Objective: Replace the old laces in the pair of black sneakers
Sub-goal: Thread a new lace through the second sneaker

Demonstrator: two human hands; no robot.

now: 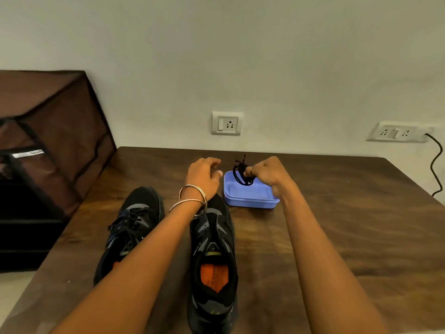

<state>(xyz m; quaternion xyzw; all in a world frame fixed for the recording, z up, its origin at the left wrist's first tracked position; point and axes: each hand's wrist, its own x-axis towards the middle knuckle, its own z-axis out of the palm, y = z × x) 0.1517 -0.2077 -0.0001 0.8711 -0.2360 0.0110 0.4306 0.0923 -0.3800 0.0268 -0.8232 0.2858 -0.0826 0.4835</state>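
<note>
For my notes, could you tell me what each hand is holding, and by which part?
The right hand pinches a bundled black lace at its middle, above the blue box. The left hand holds nothing.

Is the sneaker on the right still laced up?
No, the right sneaker shows bare eyelets with no lace, while the left sneaker keeps its lace.

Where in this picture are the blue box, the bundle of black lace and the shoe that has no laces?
Blue plastic box (250, 201): head view, on its front wall.
Black lace bundle (240, 171): head view, on the coiled part beside the fingers.
Unlaced sneaker (213, 239): head view, on its bare tongue.
</note>
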